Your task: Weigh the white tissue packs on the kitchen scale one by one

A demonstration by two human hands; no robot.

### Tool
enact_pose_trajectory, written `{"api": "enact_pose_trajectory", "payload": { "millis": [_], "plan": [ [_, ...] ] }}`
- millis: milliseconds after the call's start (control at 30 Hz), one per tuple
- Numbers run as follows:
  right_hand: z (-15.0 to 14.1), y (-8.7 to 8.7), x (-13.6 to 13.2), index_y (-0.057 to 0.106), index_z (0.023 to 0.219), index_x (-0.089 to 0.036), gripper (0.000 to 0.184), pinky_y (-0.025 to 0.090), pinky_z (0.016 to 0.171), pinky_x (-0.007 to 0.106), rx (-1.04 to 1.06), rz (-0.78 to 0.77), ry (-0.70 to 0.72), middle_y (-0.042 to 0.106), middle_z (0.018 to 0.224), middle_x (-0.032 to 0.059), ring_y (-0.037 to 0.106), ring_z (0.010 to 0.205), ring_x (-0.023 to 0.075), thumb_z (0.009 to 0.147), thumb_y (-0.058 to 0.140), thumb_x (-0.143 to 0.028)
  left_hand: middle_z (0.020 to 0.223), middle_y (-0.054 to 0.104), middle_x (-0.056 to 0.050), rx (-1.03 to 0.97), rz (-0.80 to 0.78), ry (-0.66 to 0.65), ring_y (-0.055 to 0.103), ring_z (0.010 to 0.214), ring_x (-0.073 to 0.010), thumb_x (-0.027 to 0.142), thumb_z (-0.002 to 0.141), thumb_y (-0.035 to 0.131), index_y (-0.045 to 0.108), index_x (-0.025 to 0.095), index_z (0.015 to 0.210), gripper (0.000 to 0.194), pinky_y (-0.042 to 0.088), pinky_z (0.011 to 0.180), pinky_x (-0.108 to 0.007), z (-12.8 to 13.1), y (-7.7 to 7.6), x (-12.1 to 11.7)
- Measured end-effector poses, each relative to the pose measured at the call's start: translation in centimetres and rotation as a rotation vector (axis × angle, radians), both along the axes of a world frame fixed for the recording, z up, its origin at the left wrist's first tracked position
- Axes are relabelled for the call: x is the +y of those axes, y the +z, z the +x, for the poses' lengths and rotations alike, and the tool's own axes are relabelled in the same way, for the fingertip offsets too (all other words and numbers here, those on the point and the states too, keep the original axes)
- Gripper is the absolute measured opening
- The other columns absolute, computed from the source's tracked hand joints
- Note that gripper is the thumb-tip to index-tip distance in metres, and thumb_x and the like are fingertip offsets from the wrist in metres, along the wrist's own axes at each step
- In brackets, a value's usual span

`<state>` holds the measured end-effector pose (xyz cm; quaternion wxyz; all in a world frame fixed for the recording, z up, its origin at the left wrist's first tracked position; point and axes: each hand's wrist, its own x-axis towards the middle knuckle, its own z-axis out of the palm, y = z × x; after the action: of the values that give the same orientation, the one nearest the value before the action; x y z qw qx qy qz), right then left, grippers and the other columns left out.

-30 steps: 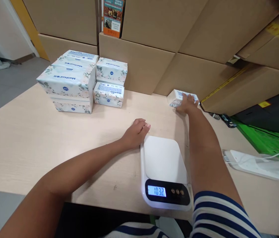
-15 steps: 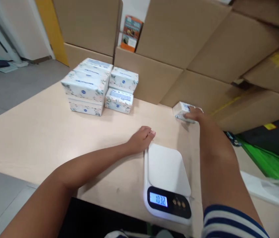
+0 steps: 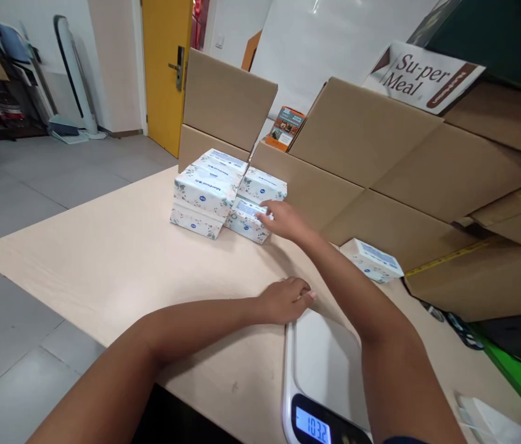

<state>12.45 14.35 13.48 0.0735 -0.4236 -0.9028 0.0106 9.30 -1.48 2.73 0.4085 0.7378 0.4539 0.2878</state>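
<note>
My right hand (image 3: 285,220) reaches across to the lower tissue pack (image 3: 247,225) in the right-hand column of a stack, thumb and forefinger apart at its right end. I cannot tell if they touch it. Another tissue pack (image 3: 264,184) sits above that one, and several more packs (image 3: 207,185) are piled just left. My left hand (image 3: 285,301) rests with curled fingers at the far left corner of the white digital scale (image 3: 329,351), with nothing visible in it. The scale's lit display reads 103.2. A single tissue pack (image 3: 373,260) lies against the cardboard on the right.
Large cardboard boxes (image 3: 380,154) line the back of the light wooden table (image 3: 116,265). An orange printed box (image 3: 285,128) and a "Su-per Meal" carton (image 3: 426,77) show above them. A yellow door (image 3: 163,74) stands beyond. White and green items lie at the right.
My right hand has let go of the single pack by the right-hand cardboard and moved left to the stack. My left hand stays at the scale's corner. The view has tilted up.
</note>
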Motion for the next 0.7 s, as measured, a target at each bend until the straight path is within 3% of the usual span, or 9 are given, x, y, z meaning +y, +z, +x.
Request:
{"api": "enact_pose_trajectory", "payload": {
  "millis": [100,200,333,433,533,600,700],
  "plan": [
    [-2.5,-2.5,0.3,0.067,0.146,-0.024,0.058,0.056,0.113,0.061,-0.051,0.009,0.047,0.071,0.153,0.0211,0.063,0.143,0.0477,0.102,0.069,-0.061,0.144,0.073,-0.018,0.019,0.02,-0.021,0.07,0.141,-0.0355,0.055,0.118,0.037,0.065,0.02,0.13,0.047,0.057,0.122,-0.051,0.0,0.0,0.0],
    [-3.2,-4.0,0.9,0.064,0.139,-0.023,0.066,0.051,0.114,0.063,-0.085,0.052,0.055,0.068,0.146,0.0231,0.062,0.135,0.0491,0.087,0.085,-0.059,0.14,0.074,-0.02,0.031,0.047,-0.043,0.071,0.139,-0.0378,0.05,0.118,0.031,0.065,0.018,0.128,0.047,0.057,0.12,-0.054,0.1,0.0,0.1],
    [-2.4,-4.2,1.1,0.062,0.126,-0.024,0.063,0.044,0.119,0.063,-0.084,-0.008,0.042,0.065,0.139,0.0199,0.058,0.135,0.0474,0.082,0.088,-0.062,0.145,0.074,-0.02,-0.005,0.015,-0.044,0.071,0.138,-0.0385,0.053,0.116,0.041,0.063,0.018,0.133,0.045,0.057,0.12,-0.056,0.0,-0.3,0.0],
    [-1.2,-4.2,0.9,0.061,0.123,-0.026,0.062,0.036,0.126,0.066,-0.046,-0.031,0.08,0.061,0.15,0.0194,0.05,0.145,0.0488,0.08,0.089,-0.06,0.146,0.075,-0.018,-0.005,0.029,-0.06,0.072,0.138,-0.0364,0.047,0.114,0.048,0.061,0.018,0.138,0.04,0.057,0.12,-0.053,0.0,-0.6,0.1],
    [-0.3,-4.6,0.8,0.057,0.138,-0.026,0.071,0.041,0.126,0.064,0.007,-0.121,0.088,0.057,0.161,0.0195,0.051,0.15,0.047,0.08,0.09,-0.051,0.144,0.077,-0.017,0.048,0.079,-0.075,0.074,0.137,-0.0366,0.044,0.113,0.05,0.061,0.018,0.139,0.038,0.058,0.117,-0.051,0.1,-0.7,0.2],
    [0.1,-4.9,0.7,0.049,0.155,-0.025,0.09,0.045,0.125,0.063,0.035,-0.174,0.054,0.055,0.167,0.0221,0.054,0.151,0.0472,0.079,0.092,-0.047,0.141,0.079,-0.017,0.105,0.109,-0.081,0.075,0.135,-0.0367,0.042,0.114,0.05,0.064,0.018,0.136,0.035,0.058,0.115,-0.051,0.2,-0.6,0.2],
    [0.8,-5.0,-0.3,0.034,0.173,-0.023,0.118,0.041,0.129,0.07,0.048,-0.152,0.026,0.049,0.174,0.0261,0.049,0.157,0.0522,0.076,0.098,-0.044,0.135,0.082,-0.015,0.156,0.13,-0.091,0.077,0.129,-0.0338,0.04,0.114,0.052,0.068,0.019,0.128,0.03,0.058,0.115,-0.047,0.1,-0.1,0.0]
  ]
}}
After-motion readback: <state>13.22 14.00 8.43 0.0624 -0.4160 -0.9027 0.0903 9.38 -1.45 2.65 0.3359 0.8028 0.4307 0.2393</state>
